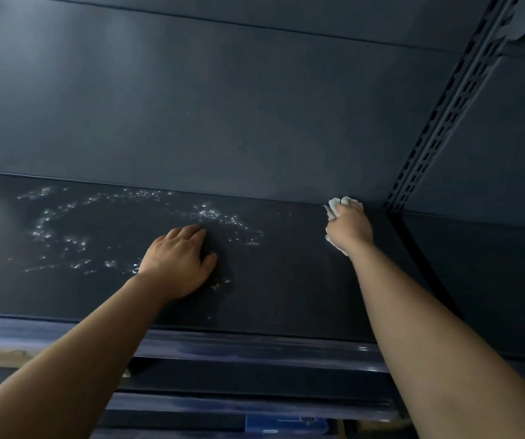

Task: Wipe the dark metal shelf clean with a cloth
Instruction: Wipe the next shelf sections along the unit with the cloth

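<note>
The dark metal shelf runs across the middle of the view, with shiny wet droplets scattered over its left half. My right hand presses a crumpled white cloth onto the shelf at the back right corner, where the shelf meets the back panel. My left hand lies flat on the shelf near the middle, fingers spread, holding nothing. Most of the cloth is hidden under my right hand.
A dark back panel rises behind the shelf. A slotted upright post stands at the right, with another shelf section beyond it. The blue front rail edges the shelf, with lower shelves below.
</note>
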Tool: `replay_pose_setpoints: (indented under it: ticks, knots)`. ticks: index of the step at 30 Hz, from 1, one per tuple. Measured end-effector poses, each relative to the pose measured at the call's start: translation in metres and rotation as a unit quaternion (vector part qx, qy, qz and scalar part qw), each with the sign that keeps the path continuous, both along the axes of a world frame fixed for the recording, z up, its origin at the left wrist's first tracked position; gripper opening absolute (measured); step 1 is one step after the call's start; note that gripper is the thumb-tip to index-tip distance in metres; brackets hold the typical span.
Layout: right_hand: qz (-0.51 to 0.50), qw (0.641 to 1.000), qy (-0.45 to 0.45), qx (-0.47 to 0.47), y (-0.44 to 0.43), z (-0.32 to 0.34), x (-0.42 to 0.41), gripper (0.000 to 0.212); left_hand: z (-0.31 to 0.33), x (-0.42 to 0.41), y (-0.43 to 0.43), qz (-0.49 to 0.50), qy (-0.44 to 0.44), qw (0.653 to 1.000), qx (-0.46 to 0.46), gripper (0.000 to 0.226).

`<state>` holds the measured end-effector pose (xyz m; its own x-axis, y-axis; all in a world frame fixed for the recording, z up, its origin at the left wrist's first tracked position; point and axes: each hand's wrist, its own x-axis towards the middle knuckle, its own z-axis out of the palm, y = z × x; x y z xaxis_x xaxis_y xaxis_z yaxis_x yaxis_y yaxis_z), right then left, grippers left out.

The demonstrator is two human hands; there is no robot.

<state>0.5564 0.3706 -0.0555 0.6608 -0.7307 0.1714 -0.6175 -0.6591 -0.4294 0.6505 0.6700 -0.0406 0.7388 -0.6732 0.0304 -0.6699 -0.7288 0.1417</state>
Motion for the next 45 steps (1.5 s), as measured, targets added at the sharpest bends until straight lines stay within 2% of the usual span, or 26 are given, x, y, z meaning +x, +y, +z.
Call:
replay_pose_setpoints:
  ticks: [2,5,8,10,12,15,18,22,24,29,32,35,39,40,42,45]
  knots:
    - [0.024,0.999,0.020,-0.013,0.014,-0.001,0.025,0.018,-0.001,0.002,0.000,-0.001,0.003,1.000,-0.003,0.063]
    - [0.044,0.998,0.013,-0.033,0.045,-0.001,0.046,0.025,-0.004,0.001,0.000,0.000,0.000,1.000,-0.014,0.063]
    - [0.164,0.985,-0.018,-0.042,0.081,-0.001,0.060,0.036,-0.004,0.001,0.001,-0.003,0.000,1.000,-0.022,0.062]
    - [0.237,0.971,-0.027,-0.011,0.110,0.002,0.066,0.045,-0.002,0.002,0.002,-0.008,0.015,1.000,-0.020,0.063]
    - [0.267,0.961,-0.051,0.048,0.131,0.005,0.066,0.049,0.003,0.004,0.008,-0.015,0.038,0.999,-0.020,0.064]
    - [0.214,0.959,-0.146,0.111,0.127,0.011,0.048,0.050,0.009,0.013,0.030,-0.023,0.045,0.999,-0.020,0.067]
    - [0.067,0.971,-0.203,0.107,0.090,0.017,0.015,0.051,0.014,0.025,0.056,-0.027,0.022,0.999,-0.013,0.067]
    - [-0.037,0.998,-0.050,0.016,0.083,0.004,-0.015,0.042,0.018,0.038,0.089,-0.034,0.020,0.999,-0.004,0.064]
    - [-0.027,0.999,-0.029,-0.018,0.107,-0.001,-0.005,0.043,0.017,0.045,0.106,-0.034,0.024,0.999,0.007,0.068]
    - [0.100,0.991,-0.038,-0.082,0.193,0.000,0.054,0.038,0.014,0.064,0.144,-0.026,0.040,0.999,0.013,0.065]
    - [0.154,0.987,-0.032,-0.030,0.248,0.003,0.084,0.050,0.012,0.070,0.160,-0.036,0.044,0.998,0.015,0.063]
    - [0.179,0.977,-0.086,0.076,0.288,0.013,0.095,0.048,0.013,0.073,0.172,-0.054,0.046,0.997,0.006,0.060]
    - [0.093,0.964,-0.215,0.127,0.282,0.039,0.066,0.051,0.015,0.081,0.192,-0.074,0.047,0.996,0.008,0.064]
    - [0.052,0.972,-0.209,0.096,0.264,0.041,0.053,0.052,0.015,0.084,0.197,-0.076,0.047,0.996,0.010,0.065]
    - [-0.023,0.992,-0.122,0.036,0.225,0.036,0.017,0.053,0.014,0.088,0.207,-0.078,0.052,0.996,0.012,0.067]
    - [-0.075,0.997,0.026,-0.012,0.206,0.015,-0.022,0.035,0.010,0.089,0.217,-0.078,0.060,0.995,0.008,0.068]
